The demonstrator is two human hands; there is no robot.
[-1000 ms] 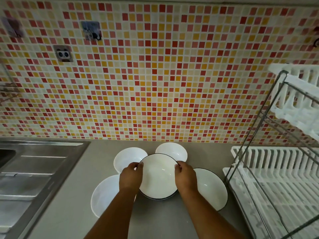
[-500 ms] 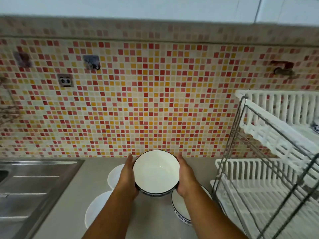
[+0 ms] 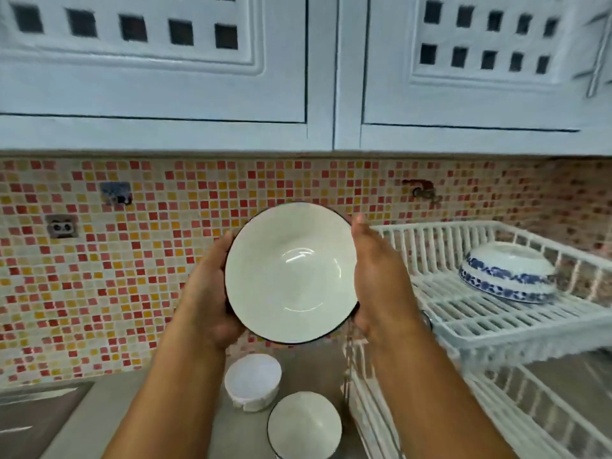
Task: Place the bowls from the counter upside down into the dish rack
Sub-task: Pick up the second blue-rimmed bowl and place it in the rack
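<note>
Far lower left of frame: steel sink (image 3: pixel 29 422), only its corner showing, w/ grey table (image 3: pixel 96 419) running right from its edge. Behind, mosaic tile wall (image 3: pixel 165 260) fills the mid-left; white cabinets (image 3: pixel 165 77) hang across the top.

Centre: left hand (image 3: pixel 207 294) cups the left rim of the held bowl (image 3: pixel 291 276), fingers wrapped behind it, thumb side on the edge. Bowl is white w/ thin dark rim, raised well above the table, tilted so its opening faces the camera. Right hand (image 3: pixel 381 276) presses flat on the right rim, fingers straight and pointing up. Both hands are closed on the bowl.

Below it, bottom centre, two bowls sit on the table: small white bowl (image 3: pixel 253 380) and, just right and nearer, dark-rimmed bowl (image 3: pixel 304 425), close to each other, contact unclear. The nearer one sits just beside the rack's lower tier.

Right: white dish rack (image 3: pixel 496 323), two tiers. Upper tier's left edge is just beside the right hand. Blue-patterned bowl (image 3: pixel 508 271) lies upside down at upper tier's far right; slats to its left are bare, open room there.
</note>
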